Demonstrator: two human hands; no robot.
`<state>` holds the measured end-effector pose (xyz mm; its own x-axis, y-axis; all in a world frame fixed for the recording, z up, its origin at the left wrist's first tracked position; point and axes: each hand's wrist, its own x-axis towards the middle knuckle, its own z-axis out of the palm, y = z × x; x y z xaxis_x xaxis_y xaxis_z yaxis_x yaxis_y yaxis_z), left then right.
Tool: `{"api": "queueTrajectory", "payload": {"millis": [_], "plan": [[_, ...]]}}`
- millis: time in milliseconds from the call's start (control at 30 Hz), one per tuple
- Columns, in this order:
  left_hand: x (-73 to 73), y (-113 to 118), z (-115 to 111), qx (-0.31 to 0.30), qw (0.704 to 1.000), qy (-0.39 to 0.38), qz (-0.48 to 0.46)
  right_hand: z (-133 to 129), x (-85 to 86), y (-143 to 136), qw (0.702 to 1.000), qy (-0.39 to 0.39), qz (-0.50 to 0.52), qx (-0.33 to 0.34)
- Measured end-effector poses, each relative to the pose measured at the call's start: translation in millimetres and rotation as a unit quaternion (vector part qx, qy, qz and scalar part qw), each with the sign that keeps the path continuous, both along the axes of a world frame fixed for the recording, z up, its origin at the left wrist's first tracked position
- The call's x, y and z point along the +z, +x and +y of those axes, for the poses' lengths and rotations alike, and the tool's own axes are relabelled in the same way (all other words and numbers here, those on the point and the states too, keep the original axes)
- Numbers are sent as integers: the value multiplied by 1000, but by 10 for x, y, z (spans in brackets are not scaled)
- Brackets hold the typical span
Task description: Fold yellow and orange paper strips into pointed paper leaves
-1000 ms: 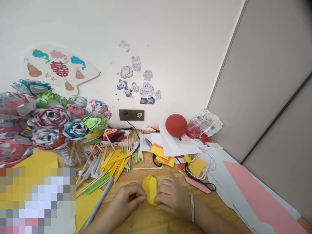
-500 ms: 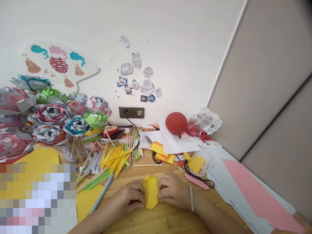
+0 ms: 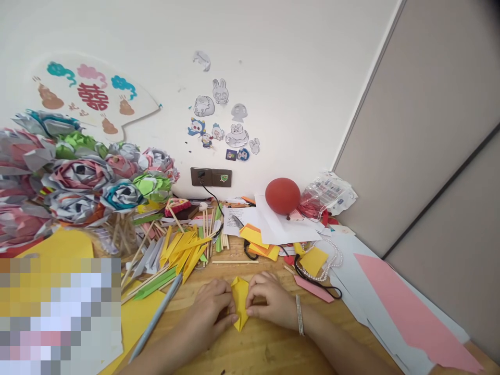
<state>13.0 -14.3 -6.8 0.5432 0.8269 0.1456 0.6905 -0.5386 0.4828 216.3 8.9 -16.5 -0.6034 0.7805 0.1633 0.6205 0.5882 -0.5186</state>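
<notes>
A small piece of yellow paper (image 3: 240, 299) lies on the wooden table between my hands, its sides folded inward and its two ends pointed. My left hand (image 3: 217, 307) grips the left edge of the paper, thumb near the lower end. On the opposite edge, my right hand (image 3: 269, 299) pinches the paper between thumb and fingers. Fingertips of both hands hide parts of its sides. Beyond my left hand is a pile of folded yellow paper strips (image 3: 186, 252). A thin wooden stick (image 3: 235, 261) lies just behind the paper.
Paper flowers (image 3: 84, 177) fill the left side. A red balloon (image 3: 283, 196) sits at the back on white sheets. Right of my hands lie a black cord (image 3: 318, 285), a bead string (image 3: 336, 255) and a pink paper strip (image 3: 312, 289). A grey-blue rod (image 3: 156, 317) lies by my left forearm.
The yellow paper has become narrower, its sides folded further inward. Both hands have come closer together, my right hand shifting left. The view has tilted slightly.
</notes>
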Motion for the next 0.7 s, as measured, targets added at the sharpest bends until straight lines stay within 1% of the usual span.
{"api": "queueTrajectory", "payload": {"millis": [100, 233, 300, 333, 400, 467, 600, 700], "plan": [[-4, -33, 12, -15, 1000, -5, -15, -2, 38, 17, 1000, -7, 1, 13], [39, -100, 31, -97, 994, -26, -43, 21, 55, 76, 997, -21, -11, 67], [74, -113, 25, -129, 990, -30, -48, 29, 39, 89, 997, -21, -13, 69], [90, -109, 17, -134, 989, -30, -48, 30, 27, 88, 998, -20, -10, 63], [105, -82, -5, -123, 991, -31, -40, 22, 6, 74, 999, -21, 0, 47], [92, -35, -28, -91, 995, -25, -32, 3, -2, 53, 999, -22, 10, 26], [2, 61, -57, -24, 999, 9, -24, -56, 23, 14, 999, -20, 23, -11], [-55, 100, -68, -2, 999, 25, -24, -92, 45, -10, 999, -18, 26, -24]]}}
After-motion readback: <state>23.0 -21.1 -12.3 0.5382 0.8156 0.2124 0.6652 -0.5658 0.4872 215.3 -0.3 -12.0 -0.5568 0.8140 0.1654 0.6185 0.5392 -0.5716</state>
